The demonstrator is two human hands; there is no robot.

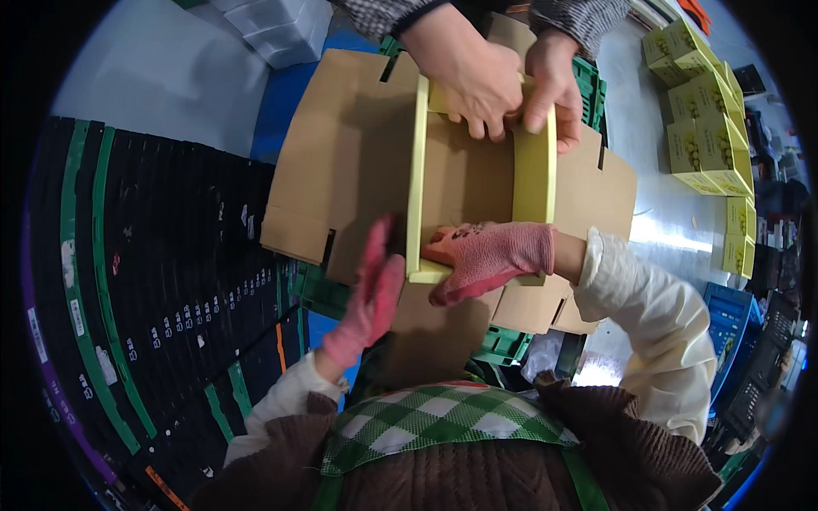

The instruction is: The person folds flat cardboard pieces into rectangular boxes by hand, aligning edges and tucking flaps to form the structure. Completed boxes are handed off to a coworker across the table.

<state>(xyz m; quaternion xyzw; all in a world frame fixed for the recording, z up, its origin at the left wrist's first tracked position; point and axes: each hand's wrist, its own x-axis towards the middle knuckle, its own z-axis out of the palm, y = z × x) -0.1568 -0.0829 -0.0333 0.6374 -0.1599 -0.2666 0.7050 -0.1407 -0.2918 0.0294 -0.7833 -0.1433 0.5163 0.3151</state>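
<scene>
An open rectangular yellow carton sits over the middle of a larger brown cardboard box, whose flaps are folded outward. My right hand, in a pink glove, is closed over the carton's near wall, with its fingertips inside. To the left of the carton, my left hand in a matching glove is lifted and slightly blurred. Its fingers are stretched out, and it holds nothing. Across from me, another person's two bare hands grasp the carton's far end.
Several small yellow cartons stand on the metal table at right. Stacked black crates fill the left side. Parts of a green crate show beneath the cardboard. A blue crate is at the right, near my right arm.
</scene>
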